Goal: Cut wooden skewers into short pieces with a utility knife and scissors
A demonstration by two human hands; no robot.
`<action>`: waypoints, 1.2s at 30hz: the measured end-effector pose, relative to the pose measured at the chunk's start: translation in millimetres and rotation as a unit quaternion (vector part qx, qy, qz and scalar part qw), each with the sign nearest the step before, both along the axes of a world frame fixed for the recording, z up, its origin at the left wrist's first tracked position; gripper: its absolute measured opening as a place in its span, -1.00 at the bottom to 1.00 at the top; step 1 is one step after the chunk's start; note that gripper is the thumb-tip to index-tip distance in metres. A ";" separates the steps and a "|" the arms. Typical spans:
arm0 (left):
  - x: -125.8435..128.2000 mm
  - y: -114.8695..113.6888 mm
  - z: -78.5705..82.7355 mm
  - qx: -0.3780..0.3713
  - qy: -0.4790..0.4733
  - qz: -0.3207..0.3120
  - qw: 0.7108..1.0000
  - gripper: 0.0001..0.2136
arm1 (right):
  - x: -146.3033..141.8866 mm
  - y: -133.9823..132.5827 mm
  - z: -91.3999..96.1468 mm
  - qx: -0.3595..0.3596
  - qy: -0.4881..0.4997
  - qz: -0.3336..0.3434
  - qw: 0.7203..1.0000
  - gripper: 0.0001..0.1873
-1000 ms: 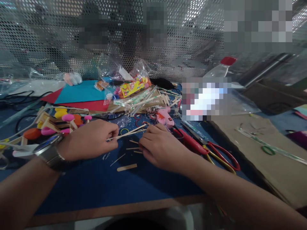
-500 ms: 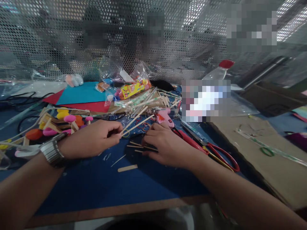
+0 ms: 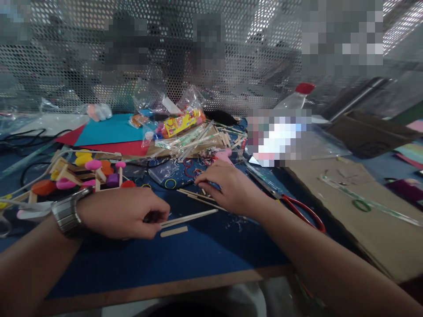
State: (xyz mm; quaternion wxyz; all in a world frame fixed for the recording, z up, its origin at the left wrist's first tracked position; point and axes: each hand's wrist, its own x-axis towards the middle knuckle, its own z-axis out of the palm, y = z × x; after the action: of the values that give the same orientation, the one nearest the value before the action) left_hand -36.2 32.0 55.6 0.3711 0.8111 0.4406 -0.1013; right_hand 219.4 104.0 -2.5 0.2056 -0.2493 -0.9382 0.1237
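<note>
My left hand (image 3: 127, 216), with a metal watch on its wrist, is closed in a pinch on the end of thin wooden sticks (image 3: 190, 217) that lie low over the blue mat (image 3: 172, 259). A short flat stick (image 3: 174, 231) lies just below them. My right hand (image 3: 228, 187) rests palm down on the mat, fingers together over several loose thin sticks (image 3: 194, 196); whether it grips one is hidden.
A pile of sticks and plastic bags (image 3: 194, 136) lies behind the hands. A stick model with coloured blobs (image 3: 89, 169) stands at left. Red-handled scissors (image 3: 302, 213) lie right of my right arm, beside brown cardboard (image 3: 370, 229). The table's wooden edge (image 3: 165, 288) runs near me.
My left hand has pulled back toward me and lowered the thin sticks from tilted up to almost flat. My right hand has shifted a little up and away onto the loose sticks.
</note>
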 end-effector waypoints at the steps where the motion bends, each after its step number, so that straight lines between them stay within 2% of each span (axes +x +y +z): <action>1: -0.1 0.0 -0.6 0.002 0.009 0.001 1.000 -0.95 | -0.1 -0.8 0.8 0.000 0.011 0.003 1.000 -0.76; 4: 0.1 0.0 -2.3 0.016 0.036 0.010 0.999 -0.95 | -0.9 -4.4 2.2 -0.003 0.015 0.033 0.999 -0.70; 8: 2.0 0.4 -4.3 0.020 0.044 0.016 0.999 -0.94 | -2.2 -6.8 0.2 0.006 -0.019 0.066 0.998 -0.77; 18: 3.3 0.1 -5.0 0.019 0.049 0.010 0.999 -0.94 | -6.0 -4.9 -5.6 0.030 -0.070 0.046 0.996 -0.84; 22: 4.8 -0.5 -6.1 0.025 0.046 0.007 0.999 -0.94 | -16.5 -1.2 -8.7 0.041 -0.062 0.024 0.997 -0.94; 27: 6.5 -2.3 -6.9 0.039 0.042 0.007 0.998 -0.94 | -21.2 1.8 -10.7 0.047 -0.028 0.011 0.998 -0.88; 32: 5.9 -2.2 -8.8 0.064 0.034 0.003 0.997 -0.94 | -8.7 -2.4 4.3 0.049 0.046 0.011 0.998 -0.71; 36: 6.6 -2.5 -10.4 0.080 0.019 -0.007 0.997 -0.93 | 3.1 -11.2 24.0 0.016 0.094 0.061 0.994 -0.57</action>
State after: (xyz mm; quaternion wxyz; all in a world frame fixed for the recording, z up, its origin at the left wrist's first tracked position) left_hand -29.6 29.5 45.2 0.2959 0.8393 0.4483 -0.0837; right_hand 222.5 92.8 21.4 0.2885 -0.1755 -0.9302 0.1442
